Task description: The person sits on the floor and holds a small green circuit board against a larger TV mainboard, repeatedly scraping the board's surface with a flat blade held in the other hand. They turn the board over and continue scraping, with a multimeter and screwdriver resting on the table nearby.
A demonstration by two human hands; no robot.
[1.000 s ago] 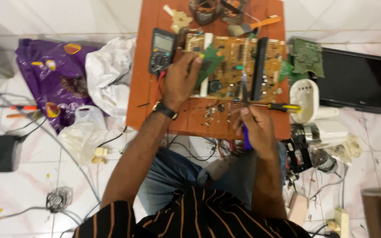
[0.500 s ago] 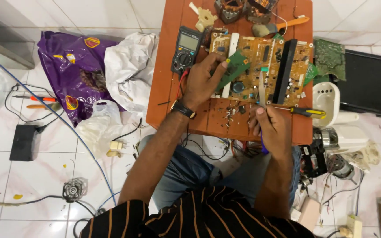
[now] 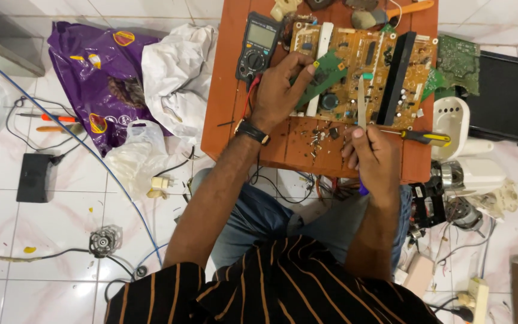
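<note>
A white tiled floor [image 3: 61, 204] is seen from above, strewn with cables, a purple bag [image 3: 94, 78] and crumpled white plastic [image 3: 175, 72]; a small orange-brown counter [image 3: 226, 90] stands over the seated person's knees. On the counter a brown circuit board [image 3: 361, 72] lies component side up, close to the body, apparently so that both hands can reach it. The left hand [image 3: 277, 90] is laid on the board's left edge, its grip clenched on a small green circuit board [image 3: 325, 75], which is held tilted over the larger one between thumb and fingers. The right hand [image 3: 376, 159] is closed around a slender tool with a purple handle end [image 3: 363, 189]; its pale tip [image 3: 361, 102] is pointed up onto the brown board, pen-fashion, presumably for fine control. A multimeter [image 3: 259, 48] rests at the counter's left rear, just beside the left hand, its red lead running beneath the wrist. A yellow-handled screwdriver [image 3: 424, 138] lies just right of the right hand. Small loose parts [image 3: 319, 138] are scattered on the bare counter between the hands. A wristwatch [image 3: 252, 131] is worn on the left wrist.
</note>
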